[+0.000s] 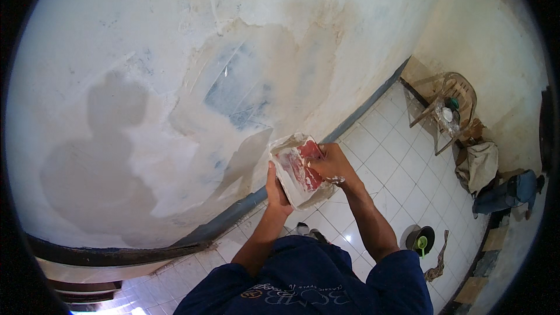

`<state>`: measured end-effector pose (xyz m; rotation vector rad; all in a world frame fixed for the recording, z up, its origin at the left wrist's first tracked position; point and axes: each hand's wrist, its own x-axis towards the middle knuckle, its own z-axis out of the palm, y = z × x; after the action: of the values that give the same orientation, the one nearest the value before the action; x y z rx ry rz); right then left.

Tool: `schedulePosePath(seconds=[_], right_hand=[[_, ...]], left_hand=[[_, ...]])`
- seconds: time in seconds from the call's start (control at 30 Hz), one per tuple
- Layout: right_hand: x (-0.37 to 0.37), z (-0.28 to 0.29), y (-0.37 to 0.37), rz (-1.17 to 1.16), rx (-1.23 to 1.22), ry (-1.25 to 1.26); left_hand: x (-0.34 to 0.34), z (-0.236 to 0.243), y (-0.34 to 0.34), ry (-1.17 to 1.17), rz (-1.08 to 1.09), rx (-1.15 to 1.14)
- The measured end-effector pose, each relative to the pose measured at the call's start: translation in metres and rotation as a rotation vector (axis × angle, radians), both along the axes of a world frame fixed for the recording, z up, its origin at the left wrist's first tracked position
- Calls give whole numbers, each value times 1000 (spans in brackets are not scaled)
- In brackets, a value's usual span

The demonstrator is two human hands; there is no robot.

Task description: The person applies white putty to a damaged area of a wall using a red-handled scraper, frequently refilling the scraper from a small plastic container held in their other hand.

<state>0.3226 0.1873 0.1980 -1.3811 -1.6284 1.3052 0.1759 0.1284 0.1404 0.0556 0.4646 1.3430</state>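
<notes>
My left hand (276,189) is wrapped round the side of a rectangular, off-white tub (295,197), holding it up in front of the wall. White putty is smeared over the tub's inside and rim. The fingers of my right hand (332,167) are closed on a red putty spreader (314,182) at the tub's right side. Streaks of white putty cover part of the spreader, and some sticks to my right wrist. The fingertips of my right hand are partly hidden.
The wall (146,41) ahead has patchy plaster and a bluish bare area. At right, a plastic chair (461,96) holds small items, near a beige sack (481,163) and dark blue bag (507,192). A black bucket (413,238) with a green dipper and a crumpled rag (434,271) lie on the tiles.
</notes>
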Motion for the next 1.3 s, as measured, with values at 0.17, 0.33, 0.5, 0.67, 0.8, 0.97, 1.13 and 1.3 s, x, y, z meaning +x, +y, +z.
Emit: schedulePosePath(seconds=[0.17, 0.33, 0.5, 0.67, 0.8, 0.97, 1.13, 1.3], right_hand=[[5, -4, 4, 18, -176, 43], [7, -26, 15, -9, -302, 117], [18, -56, 17, -32, -534, 480], [8, -18, 1, -88, -456, 804], [1, 44, 24, -176, -193, 931], [22, 188, 101, -219, 456, 955], [37, 298, 187, -418, 906, 623], [39, 341, 220, -686, 1315, 270]], left_hand=[[-12, -22, 16, -4, 16, -27], [-22, -42, 40, -34, 13, -5], [-30, -63, 63, 17, 52, -50], [-39, -94, 35, -80, 57, 198], [-35, -96, 10, -16, 95, 280], [-29, -90, -13, -18, 111, 314], [-41, -97, -29, -24, 206, 196], [-65, -105, -48, -1, 280, 169]])
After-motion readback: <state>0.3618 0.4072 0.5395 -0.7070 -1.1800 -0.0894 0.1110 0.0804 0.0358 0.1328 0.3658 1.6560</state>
